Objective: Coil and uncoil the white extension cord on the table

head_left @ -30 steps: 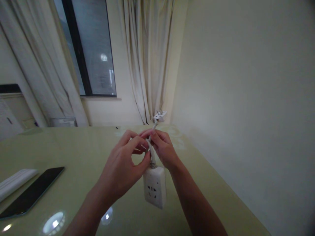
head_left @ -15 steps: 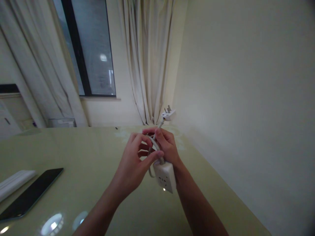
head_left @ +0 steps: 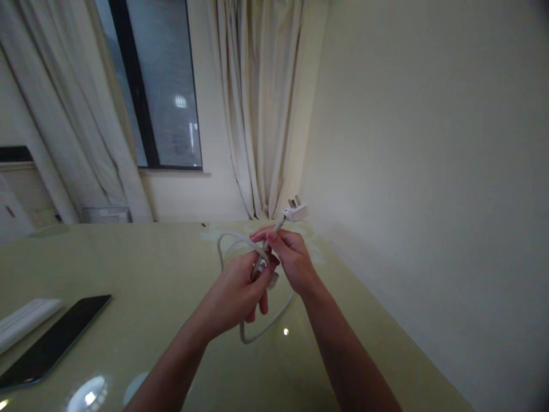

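- The right hand (head_left: pixel 291 257), near the middle of the frame, pinches a white cord (head_left: pixel 259 249) between its thumb and fingers, just below the plug.
- The white plug (head_left: pixel 295 212) is up above that hand, a bit right of the middle, with its metal prongs pointing up.
- The left hand (head_left: pixel 240 289), a little lower and to the left, has its fingers curled around the cord too.
- A small white piece (head_left: pixel 273 280) peeks out by the left fingers, but most of it is hidden.
- The cord makes one loop above the left hand and another below it.
- A shiny green table (head_left: pixel 150 257) is under everything.
- A flat black thing (head_left: pixel 55 343) and a long white thing (head_left: pixel 28 320) lie at the lower left.
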Demonstrator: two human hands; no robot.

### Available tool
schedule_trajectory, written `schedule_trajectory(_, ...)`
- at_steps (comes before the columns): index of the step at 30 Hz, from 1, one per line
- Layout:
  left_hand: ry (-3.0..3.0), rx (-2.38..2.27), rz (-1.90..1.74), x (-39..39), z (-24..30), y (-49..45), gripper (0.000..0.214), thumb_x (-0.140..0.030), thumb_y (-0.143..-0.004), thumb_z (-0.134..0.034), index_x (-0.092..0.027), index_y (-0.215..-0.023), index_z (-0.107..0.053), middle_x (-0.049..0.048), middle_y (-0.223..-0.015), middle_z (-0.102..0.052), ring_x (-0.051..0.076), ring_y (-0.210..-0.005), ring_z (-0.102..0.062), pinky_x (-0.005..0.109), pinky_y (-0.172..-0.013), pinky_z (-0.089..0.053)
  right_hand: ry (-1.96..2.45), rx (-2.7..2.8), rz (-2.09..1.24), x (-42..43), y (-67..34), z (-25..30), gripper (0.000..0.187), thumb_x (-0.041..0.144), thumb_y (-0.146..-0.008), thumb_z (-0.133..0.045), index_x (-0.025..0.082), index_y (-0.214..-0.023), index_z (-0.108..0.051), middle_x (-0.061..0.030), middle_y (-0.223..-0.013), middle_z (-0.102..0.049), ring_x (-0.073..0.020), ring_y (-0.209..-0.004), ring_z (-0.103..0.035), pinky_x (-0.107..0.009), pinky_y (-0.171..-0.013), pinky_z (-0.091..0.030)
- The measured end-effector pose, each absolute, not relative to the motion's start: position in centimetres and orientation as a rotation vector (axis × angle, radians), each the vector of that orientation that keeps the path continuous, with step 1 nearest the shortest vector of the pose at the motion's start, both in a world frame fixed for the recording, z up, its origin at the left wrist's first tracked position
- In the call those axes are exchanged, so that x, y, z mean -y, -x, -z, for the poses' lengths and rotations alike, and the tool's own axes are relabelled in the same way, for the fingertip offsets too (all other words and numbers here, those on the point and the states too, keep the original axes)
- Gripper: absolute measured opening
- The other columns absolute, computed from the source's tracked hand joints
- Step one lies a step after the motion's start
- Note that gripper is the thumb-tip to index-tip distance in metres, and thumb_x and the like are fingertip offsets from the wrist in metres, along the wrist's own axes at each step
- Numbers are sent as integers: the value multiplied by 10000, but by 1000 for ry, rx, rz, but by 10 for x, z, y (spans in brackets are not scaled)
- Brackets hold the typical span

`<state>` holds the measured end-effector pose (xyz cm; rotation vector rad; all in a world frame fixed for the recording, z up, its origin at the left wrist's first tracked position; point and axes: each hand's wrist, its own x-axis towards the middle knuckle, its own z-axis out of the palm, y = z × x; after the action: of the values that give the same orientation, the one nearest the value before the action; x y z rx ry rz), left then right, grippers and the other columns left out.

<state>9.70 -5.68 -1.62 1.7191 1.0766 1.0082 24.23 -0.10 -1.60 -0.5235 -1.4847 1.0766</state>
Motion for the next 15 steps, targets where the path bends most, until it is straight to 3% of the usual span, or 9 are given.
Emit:
schedule_trajectory(3, -1704, -1051, -1110, 50, 22, -98, 254, -440, -1011, -571, -197, -981, -640, 39, -727, -774, 106, -274, -522, 197, -299, -343, 580, 1426, -1092, 0, -238, 20, 410, 587, -953, -679, 200, -931, -812, -13, -716, -654, -115, -565, -503, -235, -492, -379)
schedule_trajectory(5, -1637, -999, -1165, 46, 24, -100, 247, -433, -989, -627, -189, -991, -664, 49, -756, -780, 122, -317, -584, 202, -346, -415, 625, 1368, -1107, -1, -236, 23, 417, 604, -948, -677, 205, -946, -800, -3, -694, -620, -126, -578, -520, -233, -487, -391)
schedule_trajectory(8, -1437, -911, -1181, 42, 24, -105, 357, -503, -946, -698, -170, -1078, -711, 135, -995, -814, 193, -531, -740, 259, -468, -561, 626, 1257, -1063, -4, -236, 25, 412, 611, -939, -683, 212, -924, -784, -16, -773, -648, -139, -658, -561, -237, -531, -433)
schedule_trajectory(11, -1205, -815, -1231, 40, 24, -111, 461, -555, -923, -727, -172, -1180, -733, 194, -1283, -754, 254, -834, -805, 294, -584, -624, 572, 1175, -1020, -7, -236, 25, 412, 605, -940, -685, 206, -873, -765, -37, -884, -709, -140, -730, -581, -256, -647, -484)
schedule_trajectory(15, -929, -660, -1234, 39, 27, -116, 430, -518, -971, -690, -147, -1176, -760, 195, -1292, -749, 269, -1058, -771, 310, -763, -646, 608, 1108, -1018, -10, -236, 24, 442, 628, -922, -691, 196, -835, -732, -59, -1006, -752, -132, -712, -579, -266, -647, -486)
